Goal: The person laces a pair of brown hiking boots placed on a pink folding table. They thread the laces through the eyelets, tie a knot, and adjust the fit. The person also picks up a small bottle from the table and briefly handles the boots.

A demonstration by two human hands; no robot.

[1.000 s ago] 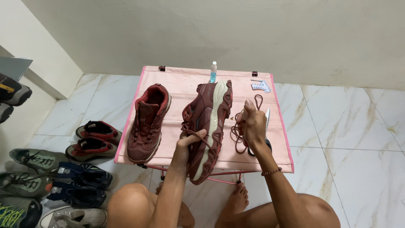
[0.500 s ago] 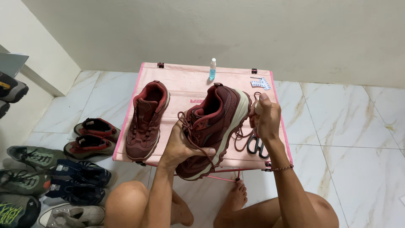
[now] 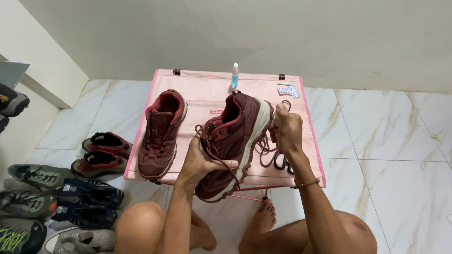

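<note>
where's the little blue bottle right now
In the head view the small blue bottle stands upright at the far edge of the pink table, just beyond the held maroon shoe.

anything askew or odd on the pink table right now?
The maroon shoe in the left hand is tilted on its side, its laces loose and trailing to the right hand. Its mate sits flat on the pink table. Scissors lie partly hidden behind the right wrist. No spill or damage visible.
</note>
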